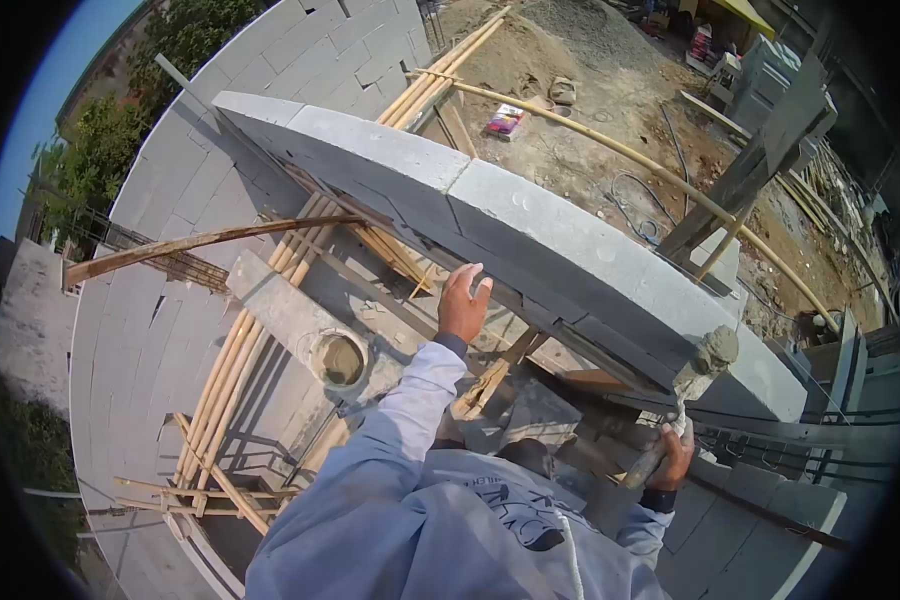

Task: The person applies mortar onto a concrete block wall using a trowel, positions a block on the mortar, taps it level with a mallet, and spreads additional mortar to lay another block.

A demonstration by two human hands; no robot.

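The right hand's [676, 456] fingers grip a trowel [686, 388] slanting up from them, crosswise to the block wall [560, 232], while the left hand [464, 305], nearer mid-wall, has its fingers parted, apparently empty.

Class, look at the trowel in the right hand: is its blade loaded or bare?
Loaded: grey mortar clings to the blade of the trowel in the right hand.
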